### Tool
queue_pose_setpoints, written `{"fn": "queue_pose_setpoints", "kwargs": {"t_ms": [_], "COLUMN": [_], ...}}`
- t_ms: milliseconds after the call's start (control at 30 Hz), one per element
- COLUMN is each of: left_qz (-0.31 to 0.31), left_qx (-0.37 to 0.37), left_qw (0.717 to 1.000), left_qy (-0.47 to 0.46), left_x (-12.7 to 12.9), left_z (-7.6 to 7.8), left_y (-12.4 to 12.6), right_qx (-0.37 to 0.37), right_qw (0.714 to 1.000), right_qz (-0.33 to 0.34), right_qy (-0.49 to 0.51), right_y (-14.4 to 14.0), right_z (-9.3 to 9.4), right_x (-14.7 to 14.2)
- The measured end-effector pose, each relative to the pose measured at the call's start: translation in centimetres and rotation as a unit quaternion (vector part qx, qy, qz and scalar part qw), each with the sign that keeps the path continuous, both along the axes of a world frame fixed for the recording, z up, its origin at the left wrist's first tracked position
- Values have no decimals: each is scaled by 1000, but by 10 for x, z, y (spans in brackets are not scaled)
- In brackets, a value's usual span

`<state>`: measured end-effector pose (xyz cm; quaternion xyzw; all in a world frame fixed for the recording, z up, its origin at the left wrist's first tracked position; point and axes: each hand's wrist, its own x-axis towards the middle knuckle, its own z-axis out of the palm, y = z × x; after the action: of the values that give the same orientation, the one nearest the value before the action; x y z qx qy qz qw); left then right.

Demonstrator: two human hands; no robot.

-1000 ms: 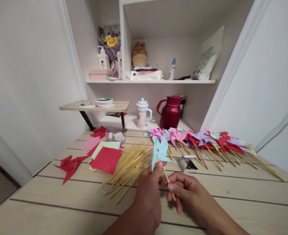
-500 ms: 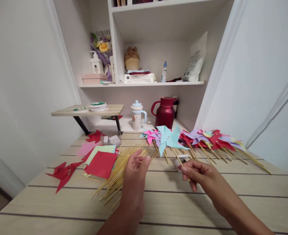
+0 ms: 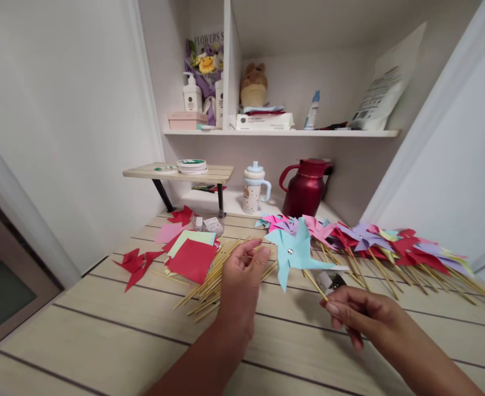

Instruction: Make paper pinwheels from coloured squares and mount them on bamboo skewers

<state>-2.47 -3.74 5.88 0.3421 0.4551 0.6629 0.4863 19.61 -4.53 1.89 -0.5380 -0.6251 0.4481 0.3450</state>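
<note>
Over the wooden table [image 3: 102,341], right hand [image 3: 358,316] pinches the blue pinwheel [image 3: 294,251]'s stick; left hand [image 3: 242,275] loose beside it.

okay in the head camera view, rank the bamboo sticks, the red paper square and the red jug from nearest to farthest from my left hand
1. Bamboo sticks: directly under and beside the left hand.
2. Red paper square: further left, on the table.
3. Red jug: at the back, right of the hand, under the shelf.

Light blue pinwheel [image 3: 292,252] with a silver pin; red paper square [image 3: 191,260]; dark red jug [image 3: 307,188]; pale striped wood worktop [image 3: 102,341].
</note>
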Motion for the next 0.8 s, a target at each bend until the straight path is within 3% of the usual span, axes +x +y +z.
{"fn": "queue_pose_setpoints", "kwargs": {"t_ms": [233, 533, 800], "left_qz": [23, -1, 5], "left_qx": [-13, 18, 26], "left_qw": [999, 999, 999], "left_qy": [-27, -49, -19], "left_x": [-3, -8, -6], "left_z": [-5, -14, -7], "left_y": [8, 18, 13], "right_qx": [2, 6, 18], "right_qw": [1000, 1000, 999], "right_qz": [26, 30, 27], "right_qy": [-17, -5, -12], "right_y": [-2, -4, -4], "right_z": [-1, 0, -1], "right_x": [1, 1, 1]}}
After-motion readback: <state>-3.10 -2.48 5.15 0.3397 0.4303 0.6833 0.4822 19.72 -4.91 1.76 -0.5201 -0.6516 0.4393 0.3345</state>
